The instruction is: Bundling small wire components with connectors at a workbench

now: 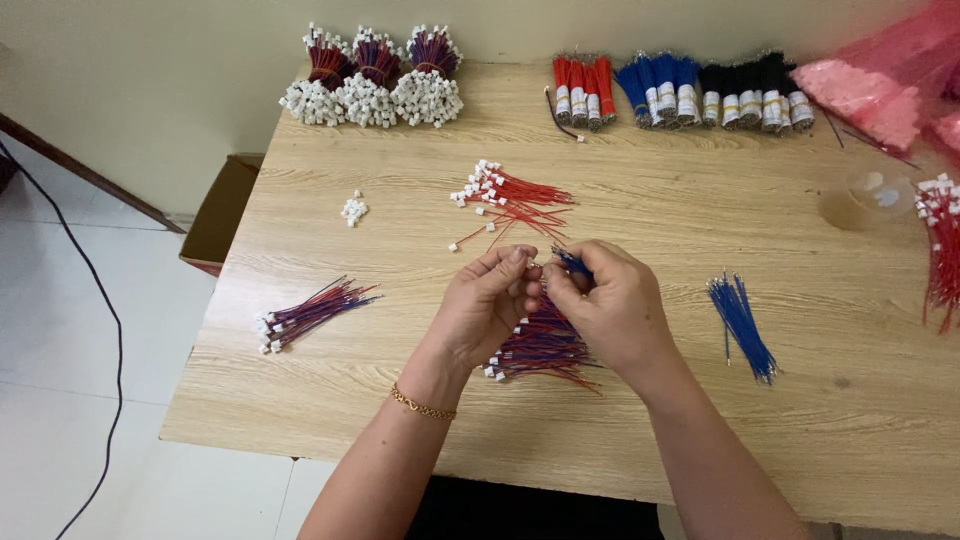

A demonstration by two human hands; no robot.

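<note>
Two hands meet over the middle of the wooden table (300, 400). Left hand (485, 305) has fingers curled, tips pinched on something small and pale at the meeting point, too small to tell what. Right hand (610, 305) fingers are closed around a blue wire (572, 264), its end sticking up out of the grip toward the left fingertips. Directly under the hands lies a red-and-blue wire pile (545, 352) with white plugs at its left end. Just above the hands, a red wire pile (515, 200) with white plugs. Right of the right hand, apart from it, a loose blue wire bunch (742, 325). Far left, a smaller red-and-blue bunch (310, 313). A few white connectors (353, 210) sit alone. Back edge: three tied bundles (372, 80) on the left, and red, blue and black wire rolls (680, 92) in a row. Pink bags (870, 85) top right. Cardboard box (222, 215) on the floor left of the table.
</note>
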